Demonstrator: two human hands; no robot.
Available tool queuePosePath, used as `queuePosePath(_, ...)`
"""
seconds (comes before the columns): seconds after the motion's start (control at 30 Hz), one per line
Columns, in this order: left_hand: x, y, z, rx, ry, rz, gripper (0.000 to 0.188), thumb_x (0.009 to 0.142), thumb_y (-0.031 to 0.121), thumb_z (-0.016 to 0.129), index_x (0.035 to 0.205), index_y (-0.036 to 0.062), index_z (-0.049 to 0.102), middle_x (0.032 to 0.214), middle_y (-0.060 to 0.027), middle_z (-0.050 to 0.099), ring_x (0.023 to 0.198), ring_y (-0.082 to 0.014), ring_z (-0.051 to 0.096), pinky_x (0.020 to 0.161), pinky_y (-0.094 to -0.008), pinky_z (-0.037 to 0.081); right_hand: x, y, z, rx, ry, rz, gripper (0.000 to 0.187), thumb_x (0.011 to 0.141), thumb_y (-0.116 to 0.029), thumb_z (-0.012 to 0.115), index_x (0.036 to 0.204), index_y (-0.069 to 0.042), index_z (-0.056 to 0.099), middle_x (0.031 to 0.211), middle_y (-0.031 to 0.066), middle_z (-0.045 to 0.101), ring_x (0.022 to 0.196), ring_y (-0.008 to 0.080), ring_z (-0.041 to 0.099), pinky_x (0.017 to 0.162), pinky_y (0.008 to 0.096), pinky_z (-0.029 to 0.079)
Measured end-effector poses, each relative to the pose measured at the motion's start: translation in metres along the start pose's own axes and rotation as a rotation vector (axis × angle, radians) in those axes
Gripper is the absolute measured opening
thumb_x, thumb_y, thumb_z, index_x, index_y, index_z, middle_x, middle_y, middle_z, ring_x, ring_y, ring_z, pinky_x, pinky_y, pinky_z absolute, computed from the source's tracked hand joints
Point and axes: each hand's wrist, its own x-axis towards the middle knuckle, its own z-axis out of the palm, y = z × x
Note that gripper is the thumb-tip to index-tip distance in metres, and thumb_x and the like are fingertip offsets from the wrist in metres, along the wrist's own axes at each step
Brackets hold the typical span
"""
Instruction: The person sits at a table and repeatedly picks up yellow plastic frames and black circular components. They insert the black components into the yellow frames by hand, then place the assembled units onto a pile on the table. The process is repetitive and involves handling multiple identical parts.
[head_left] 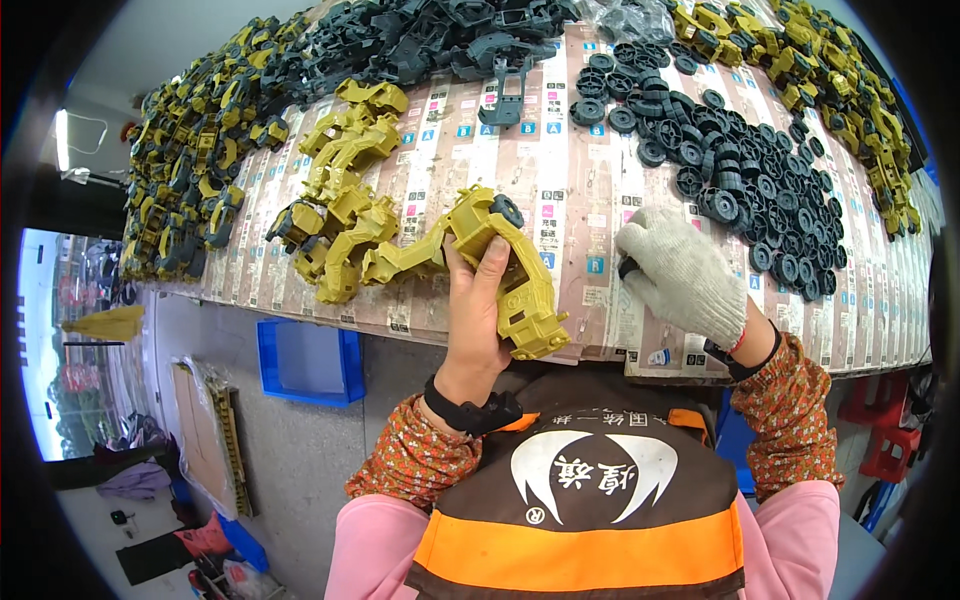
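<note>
My bare left hand [476,312] is closed round a yellow toy truck body [526,290], which tilts over the table's near edge. One dark wheel [507,209] sits at the far end of that body. To its right, my right hand [684,272] in a pale knit glove is closed, pinching a small black wheel [628,267] that its fingers partly cover. Left of my left hand lie several loose yellow truck bodies [345,235], one of them touching or almost touching the held one. A spread of black wheels [770,190] lies beyond my right hand.
Dark grey plastic chassis parts [430,40] are heaped at the far side. Yellow trucks with wheels crowd the table's left [190,170] and far right [850,90]. The tabletop [560,170] is covered with printed sheets. A blue bin [312,362] stands below its front edge.
</note>
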Motion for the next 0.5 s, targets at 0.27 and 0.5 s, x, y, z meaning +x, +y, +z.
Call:
queuePosePath(0.27,-0.007,-0.006,0.018,-0.008,0.05,0.097,0.038,0.111,0.028,0.063,0.143,0.0168,0.048,0.119,-0.0028,0.064,0.101,-0.0148,0.07,0.08,-0.0351,0.064,-0.019,-0.054,0.012,0.803,0.183,0.282,0.024,0.097,-0.005,0.065,0.12,-0.001,0.063,0.104,0.0233,0.073,0.094,0.0388,0.075,0.081,0.0441,0.058)
queuePosePath(0.5,-0.006,-0.013,0.021,0.092,0.075,0.278,0.047,0.11,0.016,0.065,0.149,0.014,0.039,0.126,-0.0025,0.061,0.108,-0.0129,0.065,0.091,-0.0309,0.058,-0.03,-0.084,0.013,0.777,0.261,0.25,0.034,0.098,-0.002,0.065,0.132,-0.002,0.062,0.106,0.0243,0.073,0.098,0.0403,0.076,0.084,0.0435,0.06)
